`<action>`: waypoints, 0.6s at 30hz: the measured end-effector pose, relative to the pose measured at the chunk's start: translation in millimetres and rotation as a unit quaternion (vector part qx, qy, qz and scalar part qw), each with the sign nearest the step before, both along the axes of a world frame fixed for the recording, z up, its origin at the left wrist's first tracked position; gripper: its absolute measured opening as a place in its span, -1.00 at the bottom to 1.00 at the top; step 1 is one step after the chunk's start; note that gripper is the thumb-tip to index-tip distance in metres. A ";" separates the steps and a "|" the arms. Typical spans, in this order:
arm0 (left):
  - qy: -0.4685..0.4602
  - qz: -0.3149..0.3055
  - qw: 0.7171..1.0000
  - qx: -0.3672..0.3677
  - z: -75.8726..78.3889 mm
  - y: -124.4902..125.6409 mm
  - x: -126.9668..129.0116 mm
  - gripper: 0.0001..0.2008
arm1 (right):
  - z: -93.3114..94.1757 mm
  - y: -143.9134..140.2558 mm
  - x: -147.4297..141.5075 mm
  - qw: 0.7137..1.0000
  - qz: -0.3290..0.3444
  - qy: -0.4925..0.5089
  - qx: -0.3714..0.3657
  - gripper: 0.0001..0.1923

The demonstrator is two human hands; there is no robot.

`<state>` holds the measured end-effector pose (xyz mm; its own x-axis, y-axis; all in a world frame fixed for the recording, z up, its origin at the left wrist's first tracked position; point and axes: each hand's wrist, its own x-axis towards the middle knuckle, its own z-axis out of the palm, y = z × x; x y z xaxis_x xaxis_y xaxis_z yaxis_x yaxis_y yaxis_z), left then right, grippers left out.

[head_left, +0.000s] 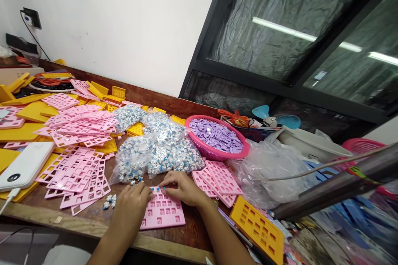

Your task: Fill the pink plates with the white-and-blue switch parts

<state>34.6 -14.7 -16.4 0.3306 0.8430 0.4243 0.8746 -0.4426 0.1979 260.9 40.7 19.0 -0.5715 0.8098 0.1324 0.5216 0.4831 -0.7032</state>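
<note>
A pink board with rows of square recesses lies flat at the table's front edge. Along its top row sit a few small blue-and-white pieces. My right hand reaches over the top edge, index finger and thumb pinched around one such piece. At the board's upper left is my left hand, its fingers curled together and touching the board; what they hold, if anything, is hidden. Loose blue-and-white pieces lie left of that hand. Clear bags full of similar pieces stand just behind the board.
Pink perforated plates are heaped at left, near a white power bank and yellow boards. A pink basket holds purple pieces. At right are a yellow perforated board, plastic bags and a slanting dark pole.
</note>
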 end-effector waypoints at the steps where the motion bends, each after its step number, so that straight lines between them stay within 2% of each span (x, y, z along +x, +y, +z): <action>1: -0.001 -0.005 1.000 -0.009 1.4 0.2 -1.2 -0.80 | -0.1 -0.5 -0.4 1.000 -0.007 0.000 -0.001 -0.71; 5: 0.003 -0.038 0.996 -0.078 8.5 1.4 -8.1 -0.84 | -0.3 -1.5 -0.9 0.999 -0.035 0.009 -0.033 -0.71; 8: 0.006 -0.032 0.993 -0.113 14.1 0.2 -10.5 -0.82 | 0.4 -1.7 -1.7 0.999 -0.023 0.016 -0.035 -0.78; 11: -0.001 -0.019 0.992 -0.127 21.0 -3.8 -8.8 -0.78 | 1.4 -2.0 -3.3 1.000 -0.008 0.026 -0.015 -0.83; 15: -0.004 -0.006 0.989 -0.150 30.1 -7.8 -5.2 -0.78 | 1.1 -3.0 -4.6 0.999 -0.025 0.021 -0.017 -0.87; 18: 0.021 -0.001 0.991 -0.133 29.6 -8.7 -3.0 -0.78 | 0.7 -3.7 -4.8 0.999 -0.039 0.010 -0.006 -0.88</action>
<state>31.6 -23.3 13.2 0.3453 0.9226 0.1720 0.8837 -0.3814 0.2714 256.1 37.1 19.7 -0.5047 0.8530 0.1327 0.5428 0.4331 -0.7196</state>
